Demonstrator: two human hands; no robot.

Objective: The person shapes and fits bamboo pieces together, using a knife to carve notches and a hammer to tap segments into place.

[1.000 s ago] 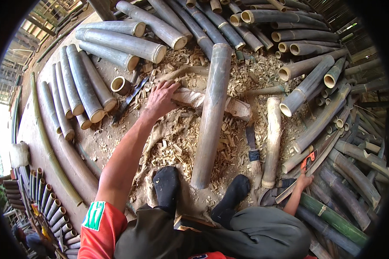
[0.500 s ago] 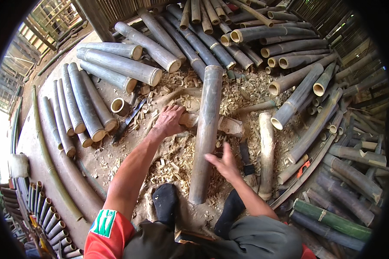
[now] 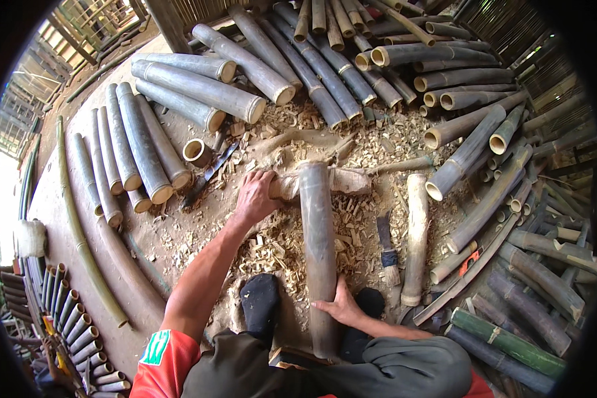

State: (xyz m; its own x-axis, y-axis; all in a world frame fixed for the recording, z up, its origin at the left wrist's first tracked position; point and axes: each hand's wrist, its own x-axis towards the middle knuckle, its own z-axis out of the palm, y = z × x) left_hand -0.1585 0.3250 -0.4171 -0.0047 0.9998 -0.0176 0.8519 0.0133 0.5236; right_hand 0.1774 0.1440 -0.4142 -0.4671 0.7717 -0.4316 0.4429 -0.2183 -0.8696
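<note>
A thick grey-brown bamboo tube (image 3: 318, 232) lies lengthwise before me, its far end resting on a short, rough wooden block (image 3: 350, 181). My right hand (image 3: 343, 306) holds the tube near its close end, thumb across the top and the other fingers hidden at its side and beneath. Curled over the left end of the block is my left hand (image 3: 256, 194), close to the tube but apart from it. A broad-bladed knife (image 3: 387, 245) with a dark-wrapped handle lies on the ground to the right. Beside it is a pale, scraped bamboo piece (image 3: 416, 232).
Wood chips (image 3: 272, 249) cover the ground around the block. Cut bamboo tubes (image 3: 205, 93) lie at the far left, and more bamboo (image 3: 471, 79) is piled at the right. A second blade (image 3: 219, 162) rests by a short bamboo ring (image 3: 196, 152). My feet (image 3: 259, 302) flank the tube.
The bamboo tube has slid toward me, so its far end now sits at the block. My right hand, open beside the tube before, has moved nearer and closed on it. My left hand stays on the block.
</note>
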